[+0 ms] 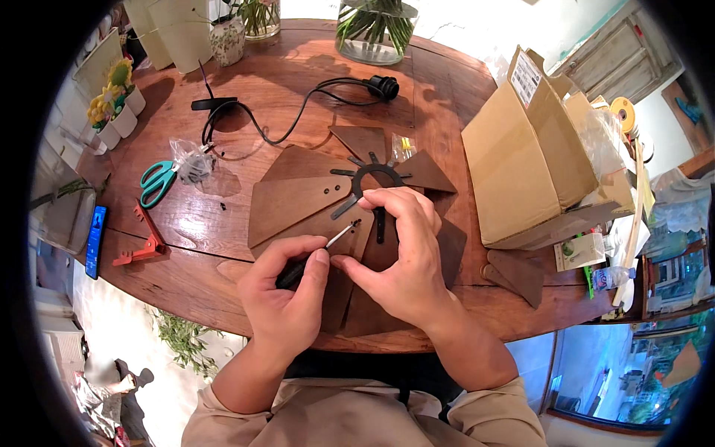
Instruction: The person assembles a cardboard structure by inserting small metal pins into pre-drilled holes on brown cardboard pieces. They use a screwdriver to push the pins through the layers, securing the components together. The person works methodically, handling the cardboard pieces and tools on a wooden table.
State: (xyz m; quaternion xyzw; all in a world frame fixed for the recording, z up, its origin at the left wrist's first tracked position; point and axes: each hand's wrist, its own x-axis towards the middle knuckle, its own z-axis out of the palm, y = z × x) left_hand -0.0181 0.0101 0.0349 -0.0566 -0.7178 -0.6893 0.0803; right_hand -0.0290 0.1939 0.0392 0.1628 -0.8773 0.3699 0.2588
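My left hand [287, 287] is closed around a screwdriver [340, 237] with a dark handle. Its pale shaft slants up and right toward small black screws [356, 222] on one of several brown wedge-shaped panels [294, 205]. These fan out around a black ring bracket [361, 182] with radiating arms. My right hand [410, 257] lies over the fan's right side, thumb and index finger spread apart. The index fingertip reaches the bracket, while the thumb is near the screwdriver's shaft on the panels. Its other fingers are partly hidden behind the index finger.
An open cardboard box [521, 156] stands right, with a loose brown panel [518, 276] nearby. A black cord with a lamp socket [382, 87] stretches behind the fan. Teal scissors [157, 182], a plastic bag [195, 165], a red tool [145, 242] and a phone [95, 242] lie left. Glass vases [376, 33] stand behind.
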